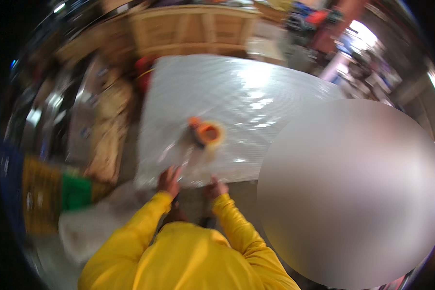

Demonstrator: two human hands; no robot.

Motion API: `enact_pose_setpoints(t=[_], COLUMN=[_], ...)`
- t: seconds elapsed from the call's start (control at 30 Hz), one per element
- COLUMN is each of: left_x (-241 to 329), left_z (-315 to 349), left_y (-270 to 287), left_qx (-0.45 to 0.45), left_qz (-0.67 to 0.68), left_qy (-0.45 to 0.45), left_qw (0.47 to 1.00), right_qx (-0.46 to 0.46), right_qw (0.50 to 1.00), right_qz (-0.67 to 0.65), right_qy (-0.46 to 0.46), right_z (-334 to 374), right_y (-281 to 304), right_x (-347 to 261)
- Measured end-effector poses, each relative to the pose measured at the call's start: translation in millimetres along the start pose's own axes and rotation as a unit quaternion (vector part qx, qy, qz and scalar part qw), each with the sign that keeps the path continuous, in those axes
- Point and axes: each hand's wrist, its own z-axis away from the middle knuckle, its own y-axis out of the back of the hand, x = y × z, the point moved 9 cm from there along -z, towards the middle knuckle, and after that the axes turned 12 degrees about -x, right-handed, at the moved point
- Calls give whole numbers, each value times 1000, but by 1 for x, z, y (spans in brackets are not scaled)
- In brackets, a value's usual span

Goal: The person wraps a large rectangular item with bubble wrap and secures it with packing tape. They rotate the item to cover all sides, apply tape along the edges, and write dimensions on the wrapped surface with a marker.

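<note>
At the lower centre of the frame, the left hand (pixel 168 180) and right hand (pixel 216 187) are at the near edge of a plastic-wrapped slab (pixel 203 87); blur hides whether either grips it. An orange tape dispenser (pixel 209 134) lies on the slab, mid-frame, above and between them.

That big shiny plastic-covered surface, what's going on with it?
A person in a yellow top has their left hand and right hand at the near edge of the plastic-covered surface. An orange tape dispenser lies on it, beyond both hands. Blur hides whether either hand is gripping the plastic.
</note>
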Motion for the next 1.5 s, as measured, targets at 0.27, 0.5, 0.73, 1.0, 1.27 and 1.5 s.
enact_pose_setpoints(t=[0.27, 0.5, 0.73, 1.0, 1.27, 1.5], left_x=[8, -39, -163, -166, -179, -159], left_z=[49, 109, 117, 132, 104, 67], left_y=[57, 84, 57, 50, 42, 16], left_qx=[104, 128, -5, 95, 5, -227], left_qz=[114, 112, 118, 296, 285, 188], left_qy=[38, 158, 206, 156, 75, 90], left_qw=[987, 973, 971, 938, 956, 951], right_qx=[-78, -121, -208, -158, -49, 135], right_qw=[965, 974, 956, 908, 644, 370], right_qz=[180, 189, 207, 380, 710, 842], right_qy=[174, -35, -3, 83, 282, 369], right_z=[71, 62, 45, 71, 99, 12], right_y=[-42, -81, -131, -103, -184, -254], right_x=[-62, 63, 119, 109, -24, -104])
